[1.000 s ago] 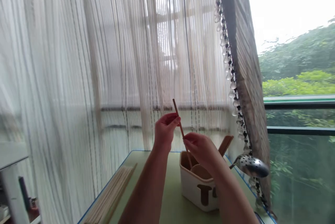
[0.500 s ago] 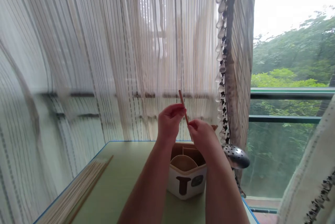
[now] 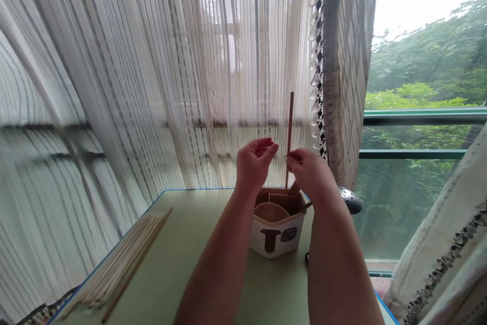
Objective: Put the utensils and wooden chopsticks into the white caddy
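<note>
A brown wooden chopstick point(image 3: 290, 122) stands nearly upright, pinched near its lower part by my right hand point(image 3: 310, 168). My left hand point(image 3: 255, 165) hovers just left of it, fingers curled and slightly apart, with nothing visible in them. Both hands are above a white utensil holder point(image 3: 266, 236) with a brown divided inside. Wooden handles point(image 3: 294, 188) lean in its right compartment. The perforated metal head of a skimmer point(image 3: 350, 200) sticks out beyond my right forearm, which partly hides it.
A row of pale chopsticks point(image 3: 122, 249) lies along the left of the green table point(image 3: 190, 244), with one darker stick point(image 3: 139, 259) beside it. Striped sheer curtains point(image 3: 152, 61) hang behind the table. A glass railing point(image 3: 411, 198) is at the right.
My left hand has let go of the chopstick. In my right hand the chopstick has moved right and turned upright, with more of it showing above the fingers.
</note>
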The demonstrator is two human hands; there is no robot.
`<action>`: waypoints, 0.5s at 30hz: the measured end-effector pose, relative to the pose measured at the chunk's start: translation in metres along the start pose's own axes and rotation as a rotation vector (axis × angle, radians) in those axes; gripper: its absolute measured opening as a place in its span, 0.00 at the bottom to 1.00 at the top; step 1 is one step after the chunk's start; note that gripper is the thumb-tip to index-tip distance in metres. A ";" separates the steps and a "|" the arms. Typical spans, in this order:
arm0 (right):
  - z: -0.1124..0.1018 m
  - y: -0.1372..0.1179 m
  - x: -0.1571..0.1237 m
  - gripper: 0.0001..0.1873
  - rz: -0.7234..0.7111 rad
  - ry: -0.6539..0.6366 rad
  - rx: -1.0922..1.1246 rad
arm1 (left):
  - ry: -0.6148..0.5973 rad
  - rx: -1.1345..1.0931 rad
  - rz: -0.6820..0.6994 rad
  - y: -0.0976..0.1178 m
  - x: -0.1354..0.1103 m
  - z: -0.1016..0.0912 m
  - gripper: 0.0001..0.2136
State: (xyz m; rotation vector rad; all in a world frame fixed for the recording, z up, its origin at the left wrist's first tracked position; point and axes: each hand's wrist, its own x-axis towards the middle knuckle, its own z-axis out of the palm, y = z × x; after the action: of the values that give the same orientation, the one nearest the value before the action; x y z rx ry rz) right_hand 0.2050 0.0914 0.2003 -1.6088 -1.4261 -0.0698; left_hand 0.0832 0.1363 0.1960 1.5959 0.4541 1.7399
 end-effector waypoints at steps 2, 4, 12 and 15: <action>0.000 -0.001 -0.001 0.09 -0.011 0.000 -0.015 | -0.039 -0.032 0.002 -0.001 -0.002 0.003 0.13; 0.002 -0.003 -0.003 0.10 -0.028 -0.027 -0.067 | -0.027 -0.040 0.013 -0.003 -0.004 0.007 0.13; 0.004 -0.009 -0.005 0.08 0.024 -0.221 -0.218 | -0.019 0.032 0.060 -0.023 -0.004 0.014 0.10; 0.004 -0.013 -0.006 0.09 0.033 -0.327 -0.248 | -0.087 0.118 0.041 -0.025 -0.003 0.012 0.08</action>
State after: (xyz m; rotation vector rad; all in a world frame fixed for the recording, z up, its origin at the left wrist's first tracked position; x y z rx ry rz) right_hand 0.1911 0.0882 0.2020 -1.9123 -1.6910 0.0393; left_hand 0.1017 0.1488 0.1787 1.7679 0.4921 1.6927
